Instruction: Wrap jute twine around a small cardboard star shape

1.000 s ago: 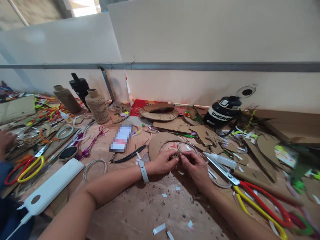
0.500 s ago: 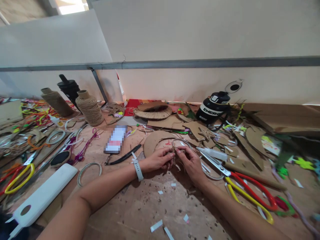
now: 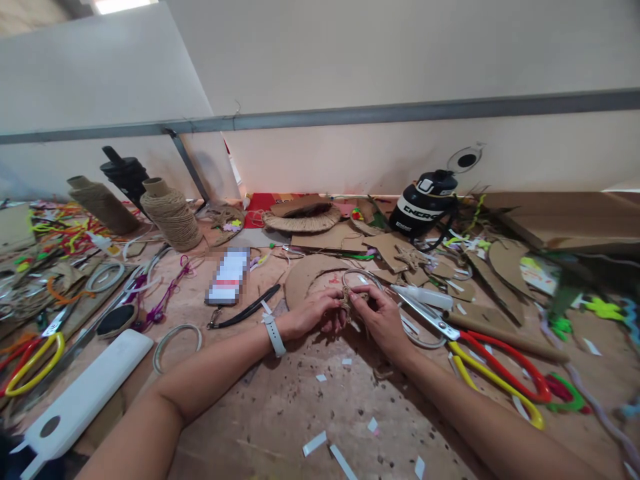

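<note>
Left hand (image 3: 311, 315) and right hand (image 3: 381, 317) pinch twine (image 3: 346, 300) on a ring (image 3: 361, 277); scissors (image 3: 493, 370) at 3 o'clock.

craft workshop | twine spools (image 3: 170, 212) | cardboard cutouts (image 3: 310, 275) | scissors (image 3: 480, 360)

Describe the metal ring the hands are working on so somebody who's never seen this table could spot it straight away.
Start at the black water bottle standing against the back wall, then come toward the near edge to where the left hand and right hand meet. The ring arcs up between them. Unlike the bare ring lying near the white power bank, it has jute twine knotted on it.
</note>
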A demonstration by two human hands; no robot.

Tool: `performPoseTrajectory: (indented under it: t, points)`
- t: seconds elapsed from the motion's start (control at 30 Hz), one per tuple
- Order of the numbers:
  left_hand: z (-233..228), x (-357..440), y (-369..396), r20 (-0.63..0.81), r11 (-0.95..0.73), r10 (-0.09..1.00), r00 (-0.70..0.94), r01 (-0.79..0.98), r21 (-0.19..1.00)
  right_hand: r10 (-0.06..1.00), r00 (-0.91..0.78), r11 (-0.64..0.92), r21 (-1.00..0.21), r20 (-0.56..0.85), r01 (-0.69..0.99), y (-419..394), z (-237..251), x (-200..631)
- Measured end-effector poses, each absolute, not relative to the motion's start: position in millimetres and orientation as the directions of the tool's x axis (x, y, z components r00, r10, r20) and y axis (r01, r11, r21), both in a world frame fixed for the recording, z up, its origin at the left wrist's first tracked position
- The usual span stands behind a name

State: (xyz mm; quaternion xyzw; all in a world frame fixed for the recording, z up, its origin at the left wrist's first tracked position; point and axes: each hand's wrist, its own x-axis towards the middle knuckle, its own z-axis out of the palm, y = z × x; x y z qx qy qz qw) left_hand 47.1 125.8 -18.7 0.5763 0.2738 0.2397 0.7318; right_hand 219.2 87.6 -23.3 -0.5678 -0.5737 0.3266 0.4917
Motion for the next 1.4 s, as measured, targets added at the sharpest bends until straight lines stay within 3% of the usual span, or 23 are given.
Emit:
performPoseTrajectory:
  t: [0.27, 0.67, 0.83, 0.93, 1.2, 1.4]
  points:
    - [-13.8, 46.9, 119.1, -0.227, 0.351, 0.672, 0.705, -0.033, 0.936, 0.963, 0.13, 0.173, -0.91, 0.237, 0.377, 87.2, -22.8, 216.9]
    - [-12.8, 51.2, 119.2, -0.228, 0.337, 0.679, 0.698, -0.02, 0.941, 0.973, 0.08, 0.172, -0.908, 0.218, 0.383, 88.9, -25.2, 218.8]
    - [-14.2, 51.5, 122.4, -0.177, 0.33, 0.75, 0.637, -0.129, 0.935, 0.976, 0.097, 0.171, -0.965, 0.194, 0.201, 90.9, -28.1, 219.5]
    - [-16.3, 51.7, 124.6, -0.167, 0.316, 0.807, 0.566, -0.175, 0.933, 0.991, 0.099, 0.083, -0.993, 0.091, 0.082, 90.7, -29.8, 218.9]
    - [-17.7, 52.7, 124.1, -0.154, 0.302, 0.83, 0.536, -0.201, 0.932, 0.999, 0.027, -0.031, -0.999, -0.031, 0.024, 89.8, -24.5, 217.0]
    - [-14.7, 50.9, 122.4, -0.153, 0.281, 0.818, 0.554, -0.154, 0.947, 0.998, -0.029, -0.047, -0.998, -0.048, 0.035, 91.8, -19.6, 218.0]
